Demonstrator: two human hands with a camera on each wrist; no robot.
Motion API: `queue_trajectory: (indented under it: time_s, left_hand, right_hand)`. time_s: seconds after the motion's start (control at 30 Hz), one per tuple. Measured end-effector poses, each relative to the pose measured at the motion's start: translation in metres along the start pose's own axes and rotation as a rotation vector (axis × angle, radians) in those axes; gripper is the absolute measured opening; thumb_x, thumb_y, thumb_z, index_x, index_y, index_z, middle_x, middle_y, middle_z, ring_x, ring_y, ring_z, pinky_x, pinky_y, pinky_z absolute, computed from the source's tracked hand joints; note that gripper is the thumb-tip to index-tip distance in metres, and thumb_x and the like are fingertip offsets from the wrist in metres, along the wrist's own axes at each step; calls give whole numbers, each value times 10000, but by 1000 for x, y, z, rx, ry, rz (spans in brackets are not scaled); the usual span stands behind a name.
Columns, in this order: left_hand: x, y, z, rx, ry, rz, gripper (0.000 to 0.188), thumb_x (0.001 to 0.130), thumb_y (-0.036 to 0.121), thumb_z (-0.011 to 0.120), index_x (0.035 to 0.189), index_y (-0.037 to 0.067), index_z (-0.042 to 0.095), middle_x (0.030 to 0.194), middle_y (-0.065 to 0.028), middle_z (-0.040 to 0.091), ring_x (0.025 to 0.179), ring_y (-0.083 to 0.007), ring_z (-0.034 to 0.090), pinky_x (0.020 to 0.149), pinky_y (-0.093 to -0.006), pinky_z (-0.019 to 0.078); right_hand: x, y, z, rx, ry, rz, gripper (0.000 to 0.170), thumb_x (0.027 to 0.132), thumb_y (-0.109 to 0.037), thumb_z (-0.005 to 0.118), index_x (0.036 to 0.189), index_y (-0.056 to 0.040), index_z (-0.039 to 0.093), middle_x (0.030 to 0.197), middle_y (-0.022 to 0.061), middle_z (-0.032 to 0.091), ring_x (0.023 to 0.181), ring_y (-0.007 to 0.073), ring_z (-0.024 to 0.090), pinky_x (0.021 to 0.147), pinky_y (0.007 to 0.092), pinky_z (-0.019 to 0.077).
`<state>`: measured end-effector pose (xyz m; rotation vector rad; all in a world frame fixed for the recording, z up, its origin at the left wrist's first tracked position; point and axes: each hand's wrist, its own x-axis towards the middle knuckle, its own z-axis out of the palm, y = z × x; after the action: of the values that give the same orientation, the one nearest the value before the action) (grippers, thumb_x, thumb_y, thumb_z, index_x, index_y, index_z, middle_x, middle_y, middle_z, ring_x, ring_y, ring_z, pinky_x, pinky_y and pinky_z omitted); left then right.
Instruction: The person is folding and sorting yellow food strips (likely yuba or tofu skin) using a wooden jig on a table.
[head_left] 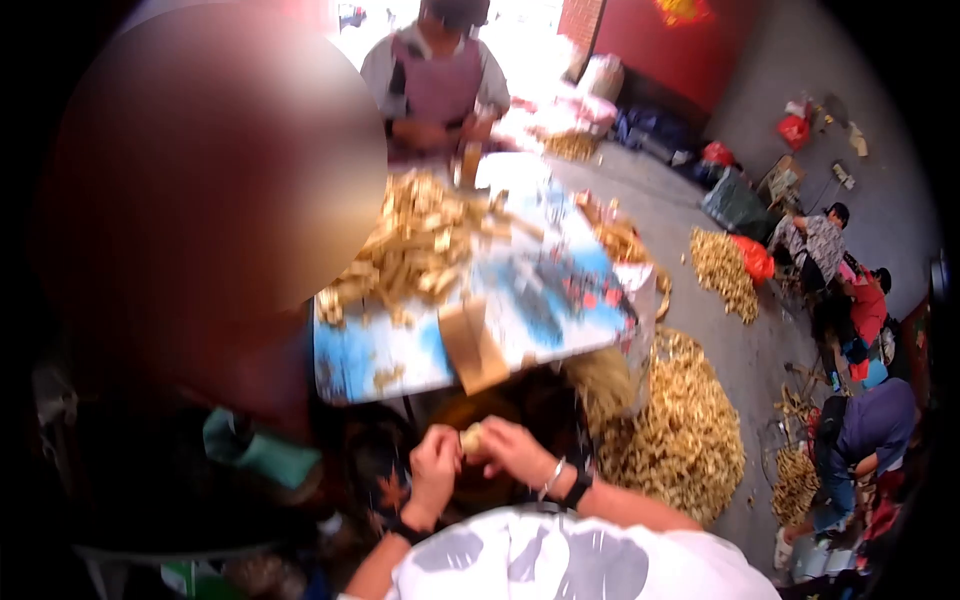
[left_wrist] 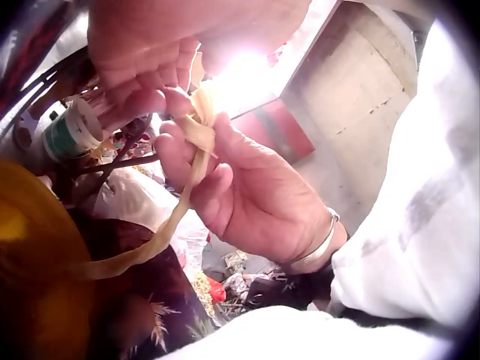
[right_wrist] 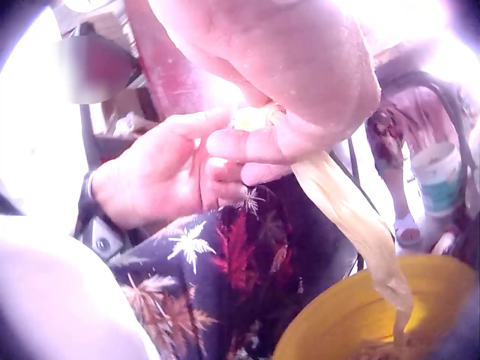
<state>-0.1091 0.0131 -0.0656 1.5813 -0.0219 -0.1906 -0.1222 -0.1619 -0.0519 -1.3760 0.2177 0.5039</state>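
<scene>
Across the middle of the head view stands a printed table [head_left: 420,358], carrying a pile of tan strips [head_left: 420,240]. Beside it, on the floor, lies a heap of tan pieces [head_left: 690,430]. Near the table's front edge, a yellow tub [right_wrist: 326,319] sits below both hands. Right hand [head_left: 515,452]: fingers curled, clamped on the pale strip [right_wrist: 349,217]. Left hand [head_left: 435,468]: fingertips pinching its folded upper end. The strip is located between the hands, its lower length hanging down into the tub
</scene>
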Motion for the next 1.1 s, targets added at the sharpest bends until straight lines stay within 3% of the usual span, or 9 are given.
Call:
queue_trajectory:
  time_s: [0.03,0.13,0.37,0.5,0.67,0.83,0.93,0.97,1.1]
  left_hand:
    - [1,1,0,-15,-19,31,83,955,65,566,932,8,622,634,-26,574,526,-69,524,473,-238,424]
    - [-7,6,-3,25,-29,19,68,934,57,586,928,-4,615,700,-70,629,613,-79,556,549,-257,456]
    - [1,-10,-17,0,61,56,60,957,83,623,959,28,647,770,13,608,656,-59,536,589,-185,429]
    - [4,-21,-14,-887,-115,-270,226,958,113,632,1168,43,586,980,-49,667,796,-133,631,747,-277,533]
    - [-9,-24,9,-739,-105,-194,255,940,76,643,1185,34,585,1111,-55,651,1025,-149,625,914,-301,512]
    - [-8,-9,3,-394,-174,-149,217,945,112,647,1139,17,632,967,-21,669,866,-90,617,793,-231,502]
    - [-13,3,8,-391,-254,-204,193,944,140,655,1101,28,651,861,12,649,733,-54,573,655,-190,465]
    - [-14,-1,8,-370,-241,-204,176,945,143,654,1085,35,652,852,14,645,722,-50,564,640,-186,457]
    - [-15,-9,4,-153,-162,-167,108,949,144,647,1006,52,648,795,28,607,677,-38,525,586,-180,423]
  right_hand:
    - [0,-4,5,-200,50,-130,179,1020,-185,492,1109,-53,576,945,41,667,772,128,676,547,248,565]
    - [-12,-23,22,-475,102,-221,150,990,-162,538,1009,-15,564,723,67,668,594,123,651,494,265,529]
    - [-17,-9,12,-737,106,-458,121,960,-127,586,904,-22,566,616,113,592,546,253,615,521,331,466]
    - [-18,-4,17,-724,260,-503,105,950,-111,589,902,-21,562,677,141,613,603,311,629,544,355,484]
    - [-11,8,22,-871,294,-694,98,916,-103,617,921,-19,565,827,181,622,753,374,633,624,397,508]
    - [0,-8,17,-801,383,-780,179,910,-168,651,956,1,614,831,113,662,730,311,651,648,342,523]
    - [-1,-13,15,-394,100,-265,204,953,-177,606,925,25,618,756,114,669,644,258,660,594,303,521]
    - [2,-9,15,-487,160,-459,220,979,-173,572,913,31,621,688,102,661,577,178,654,545,263,513]
    - [4,-11,10,-612,259,-471,183,973,-156,580,934,18,620,689,74,651,605,111,642,559,236,510]
